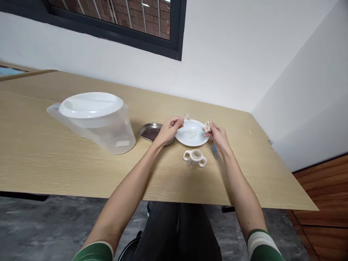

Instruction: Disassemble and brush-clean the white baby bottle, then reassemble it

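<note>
My left hand [170, 128] pinches a small clear silicone piece [187, 116] above the left edge of a white plate [193, 139]. My right hand [217, 136] grips a small cream ring-shaped part [207, 126] over the plate's right edge. A thin wire-like rod [193, 129] runs between the two hands. Another clear piece [191, 134] lies on the plate. In front of the plate stands a cream two-handled bottle collar [195, 158]. A blue-handled tool [215, 150] lies on the table under my right hand.
A large clear plastic pitcher with a white lid [94, 117] stands at the left. A small metal dish [150, 131] sits beside the plate. The wooden table [54, 159] meets a white wall at the back and ends at the right, near a wooden floor.
</note>
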### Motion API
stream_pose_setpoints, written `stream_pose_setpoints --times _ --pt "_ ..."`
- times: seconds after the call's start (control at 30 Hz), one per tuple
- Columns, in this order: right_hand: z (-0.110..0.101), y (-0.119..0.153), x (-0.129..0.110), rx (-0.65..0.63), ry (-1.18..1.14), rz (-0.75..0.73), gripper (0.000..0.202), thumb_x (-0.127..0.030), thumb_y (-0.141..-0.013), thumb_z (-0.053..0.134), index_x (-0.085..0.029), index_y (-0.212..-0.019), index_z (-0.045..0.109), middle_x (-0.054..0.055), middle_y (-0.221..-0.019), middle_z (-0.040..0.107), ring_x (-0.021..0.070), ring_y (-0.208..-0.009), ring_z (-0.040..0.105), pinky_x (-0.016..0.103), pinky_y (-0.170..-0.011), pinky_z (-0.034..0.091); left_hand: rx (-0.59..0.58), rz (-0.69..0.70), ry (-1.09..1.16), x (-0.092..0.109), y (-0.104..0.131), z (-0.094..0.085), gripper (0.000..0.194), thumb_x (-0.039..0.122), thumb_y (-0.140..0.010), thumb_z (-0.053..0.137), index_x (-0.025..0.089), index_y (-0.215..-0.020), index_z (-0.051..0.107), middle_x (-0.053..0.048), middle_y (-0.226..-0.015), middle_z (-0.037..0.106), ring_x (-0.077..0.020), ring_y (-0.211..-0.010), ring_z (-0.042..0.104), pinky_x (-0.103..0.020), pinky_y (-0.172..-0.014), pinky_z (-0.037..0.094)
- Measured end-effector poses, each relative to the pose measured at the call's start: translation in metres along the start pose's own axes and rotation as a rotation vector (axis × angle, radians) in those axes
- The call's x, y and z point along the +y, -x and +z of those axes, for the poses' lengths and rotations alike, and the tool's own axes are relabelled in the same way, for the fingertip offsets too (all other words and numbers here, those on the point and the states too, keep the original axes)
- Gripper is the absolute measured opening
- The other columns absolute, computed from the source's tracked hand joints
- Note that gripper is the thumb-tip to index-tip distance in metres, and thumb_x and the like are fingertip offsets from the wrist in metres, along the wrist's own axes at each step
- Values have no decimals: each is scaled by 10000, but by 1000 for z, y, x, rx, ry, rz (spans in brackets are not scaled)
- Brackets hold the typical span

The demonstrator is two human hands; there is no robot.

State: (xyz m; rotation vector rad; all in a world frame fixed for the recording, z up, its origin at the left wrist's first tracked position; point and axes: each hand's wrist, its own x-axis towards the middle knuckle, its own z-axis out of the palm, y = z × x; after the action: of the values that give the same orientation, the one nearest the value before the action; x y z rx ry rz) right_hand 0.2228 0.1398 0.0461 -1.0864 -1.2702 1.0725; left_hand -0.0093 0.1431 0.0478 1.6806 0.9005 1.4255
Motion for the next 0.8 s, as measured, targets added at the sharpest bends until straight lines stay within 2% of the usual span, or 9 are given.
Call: stream_pose_setpoints --times 0.1,0.2,0.27,0.33,0.43,0.57,0.67,0.73,0.8 --pt "3 -11 9 -125 425 -140 481 -623 -870 565 -166 -948 693 25 -818 667 134 -702 577 253 -691 496 90 -38 -11 -10 4 -4 478 599 -886 550 173 -669 563 21 -606 409 -103 -590 359 -253 -582 252" --pt "7 -17 15 -160 712 -153 479 -557 -883 560 -175 -1158 650 52 -946 682 159 -795 599 294 -785 475 144 -61 -1 -17 8 -6 487 624 -868 555 174 -685 593 22 -599 428 -102 -579 367 -248 -569 260" --pt "11 -18 19 -169 787 -124 534 -525 -863 588 -175 -1265 554 65 -988 677 168 -795 604 313 -791 473 147 -70 -5 -18 11 -6 490 627 -862 557 171 -690 605 24 -594 430 -99 -575 372 -242 -565 267" --pt "14 -17 23 -178 809 -122 530 -507 -846 603 -178 -1249 501 61 -981 671 178 -793 603 323 -786 473 140 -85 -12 -16 13 -5 487 622 -861 558 168 -693 609 32 -577 405 -94 -556 352 -239 -550 254" --pt "15 -17 28 -139 808 -162 439 -510 -852 580 -183 -1138 510 81 -1054 657 189 -860 603 331 -818 470 144 -101 -6 -13 14 -3 479 612 -860 555 165 -697 608 45 -559 368 -85 -528 313 -240 -534 230" --pt "9 -18 29 -100 835 -203 418 -476 -874 543 -165 -1152 538 105 -1149 629 190 -917 594 333 -866 471 153 -111 9 -11 15 -2 456 585 -867 548 164 -703 607 50 -556 361 -83 -519 305 -243 -536 225" --pt "4 -21 24 -186 1020 -236 388 -386 -863 564 -152 -1170 598 122 -1164 611 209 -1028 580 343 -955 438 158 -120 0 -11 15 0 447 570 -870 543 161 -701 607 45 -558 372 -84 -523 317 -245 -539 227" --pt "4 -23 20 -269 1156 -192 422 -355 -846 595 -140 -1209 607 138 -1175 614 229 -1093 568 357 -998 411 157 -126 3 -10 15 1 448 575 -864 546 161 -705 609 43 -558 376 -86 -524 324 -246 -535 227" --pt "8 -25 15 -327 1273 -115 491 -365 -827 627 -143 -1263 585 143 -1183 636 270 -1149 551 419 -1035 373 155 -126 8 -10 16 1 446 574 -862 545 160 -709 611 42 -558 380 -87 -525 330 -246 -533 230"
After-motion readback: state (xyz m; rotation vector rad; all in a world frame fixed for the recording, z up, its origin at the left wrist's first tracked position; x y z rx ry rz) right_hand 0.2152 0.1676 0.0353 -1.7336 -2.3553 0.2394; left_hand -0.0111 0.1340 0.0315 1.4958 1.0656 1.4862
